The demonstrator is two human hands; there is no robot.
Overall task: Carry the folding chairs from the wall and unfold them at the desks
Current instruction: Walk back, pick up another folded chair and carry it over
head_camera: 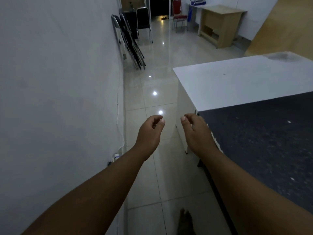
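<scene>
My left hand (pixel 149 133) and right hand (pixel 197 133) hang relaxed, empty; folding chairs (pixel 130 41) lean at eleven o'clock. White desk (pixel 237 82) at two o'clock.

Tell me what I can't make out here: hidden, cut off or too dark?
All in the head view:
- folded chairs against the wall overlap in dim light; their number is unclear.
- far doorway: too dark to see inside.
- white desk: cut off by the right edge.
- left hand and right hand: palms turned away from the camera.
</scene>
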